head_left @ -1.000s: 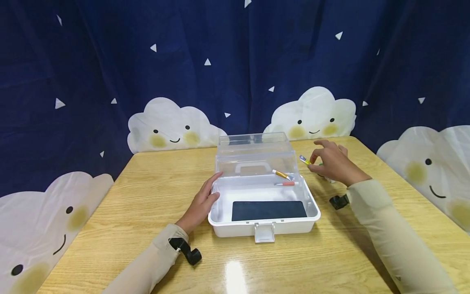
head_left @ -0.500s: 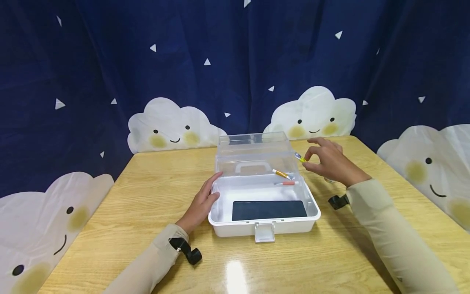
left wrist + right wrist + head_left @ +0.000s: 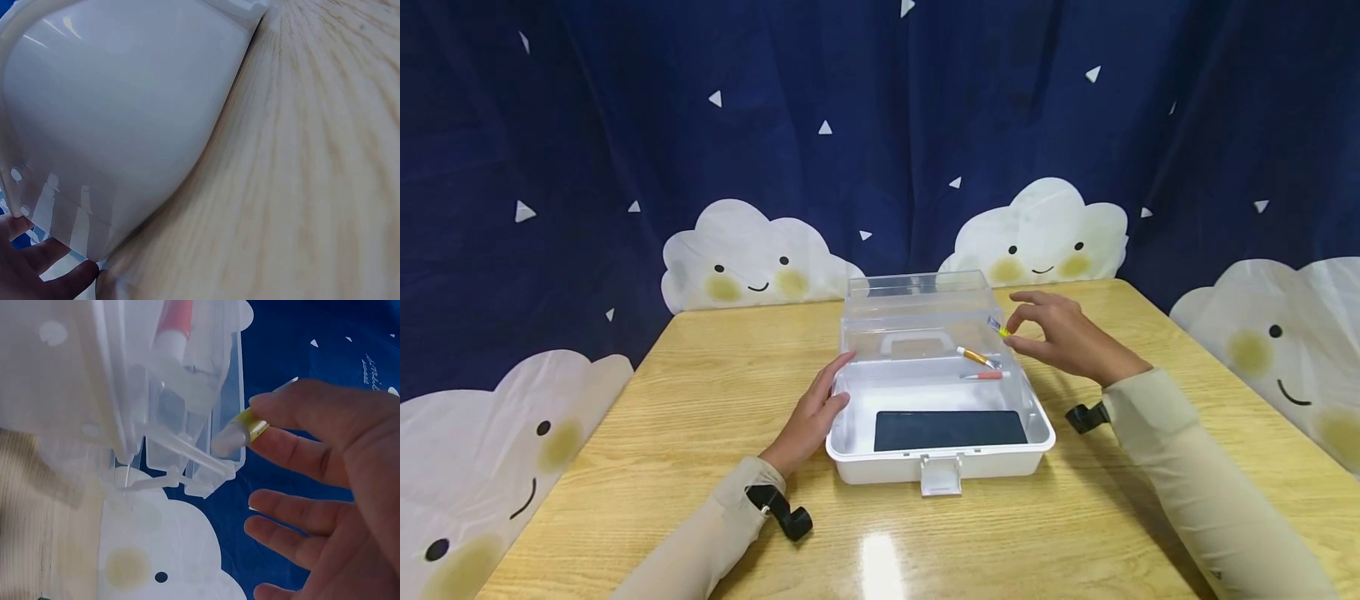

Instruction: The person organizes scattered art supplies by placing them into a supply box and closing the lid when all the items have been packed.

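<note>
A white plastic box (image 3: 940, 467) with its clear lid (image 3: 917, 293) raised stands on the table. My left hand (image 3: 808, 417) rests against the box's left side, fingers extended along it and thumb at the rim. With thumb and forefinger my right hand (image 3: 1063, 337) pinches a small yellow tube (image 3: 1002, 330) at the lid's right edge. In the right wrist view the yellow tube (image 3: 250, 425) shows a whitish cap; the other fingers are spread apart. Toward the back right of the box lie a gold tube (image 3: 973, 357) and a coral tube (image 3: 987, 376).
A dark rectangular slab (image 3: 950, 430) lies in the front part of the box. The front latch (image 3: 940, 477) hangs down. Behind the wooden table (image 3: 722, 367) hangs a dark blue curtain (image 3: 775, 125) with clouds. Each wrist wears a black camera mount.
My right hand has moved left with the yellow tube, from beyond the box to its lid's right edge. My left hand and the box have stayed in place.
</note>
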